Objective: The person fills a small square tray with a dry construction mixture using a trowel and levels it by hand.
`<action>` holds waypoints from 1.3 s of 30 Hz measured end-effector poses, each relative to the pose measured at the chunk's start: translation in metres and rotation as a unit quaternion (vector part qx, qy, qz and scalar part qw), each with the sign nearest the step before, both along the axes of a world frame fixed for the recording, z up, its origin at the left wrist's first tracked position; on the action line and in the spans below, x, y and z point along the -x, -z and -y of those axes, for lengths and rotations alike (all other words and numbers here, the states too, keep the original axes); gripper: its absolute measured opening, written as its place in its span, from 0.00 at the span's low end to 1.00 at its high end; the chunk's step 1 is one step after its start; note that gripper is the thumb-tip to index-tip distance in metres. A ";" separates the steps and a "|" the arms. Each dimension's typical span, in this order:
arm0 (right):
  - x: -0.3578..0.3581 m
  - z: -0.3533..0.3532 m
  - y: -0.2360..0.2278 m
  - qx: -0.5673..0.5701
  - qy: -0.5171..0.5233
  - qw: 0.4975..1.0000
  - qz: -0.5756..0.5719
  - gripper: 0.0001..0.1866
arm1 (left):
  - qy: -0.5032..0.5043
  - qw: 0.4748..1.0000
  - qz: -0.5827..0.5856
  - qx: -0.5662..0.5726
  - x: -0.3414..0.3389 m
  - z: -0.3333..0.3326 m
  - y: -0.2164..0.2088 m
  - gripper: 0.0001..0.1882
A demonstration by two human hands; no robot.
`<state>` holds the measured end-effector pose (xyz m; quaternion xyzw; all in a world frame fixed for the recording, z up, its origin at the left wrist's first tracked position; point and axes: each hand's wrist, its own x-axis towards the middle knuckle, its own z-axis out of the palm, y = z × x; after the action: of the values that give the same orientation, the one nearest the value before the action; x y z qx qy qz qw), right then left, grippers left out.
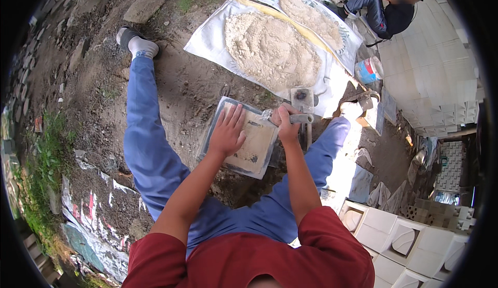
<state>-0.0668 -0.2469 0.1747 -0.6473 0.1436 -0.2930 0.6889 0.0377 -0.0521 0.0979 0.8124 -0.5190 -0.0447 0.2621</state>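
Note:
Between my legs lies a square mould (252,174) with a grey metal rim, filled level with pale, sandy material (259,137). My left hand (228,131) lies flat on that fill near its left side, fingers stretched out and slightly apart. At the mould's upper right corner, my right hand (286,126) is closed around a tool with a thick grey cylindrical handle (306,118). A small metal part of the tool shows left of my fist, near the rim; its working end is too small to make out. Dark patches mark parts of the fill.
Beyond the mould, white sacks (205,41) carry heaps of pale powder (272,49). A small block with a dark spot (302,99) sits by my right hand. A bucket (369,70) stands right; pale blocks (381,225) are stacked lower right. Another person (386,13) sits far right.

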 end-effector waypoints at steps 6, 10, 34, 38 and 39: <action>0.045 0.027 -0.021 -0.089 0.101 0.987 0.084 0.21 | 0.071 0.997 0.027 -0.003 0.007 0.003 -0.018 0.30; 0.070 0.044 -0.009 -0.106 0.245 0.964 0.017 0.21 | 0.104 0.993 0.048 -0.022 0.009 0.015 -0.022 0.30; 0.116 0.057 0.043 -0.146 0.280 0.935 -0.162 0.25 | 0.224 0.967 0.085 -0.087 0.053 0.047 -0.026 0.41; 0.125 0.025 -0.008 -0.160 0.233 0.957 -0.065 0.19 | 0.101 0.992 0.035 -0.065 0.040 0.028 -0.034 0.38; 0.129 0.018 -0.025 -0.185 0.180 0.966 -0.009 0.17 | 0.055 0.998 0.008 -0.022 0.035 0.018 -0.034 0.38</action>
<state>-0.1953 -0.2650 0.1996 -0.4747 0.3160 -0.3746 0.7311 0.0025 -0.0698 0.1322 0.7882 -0.5642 -0.0636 0.2374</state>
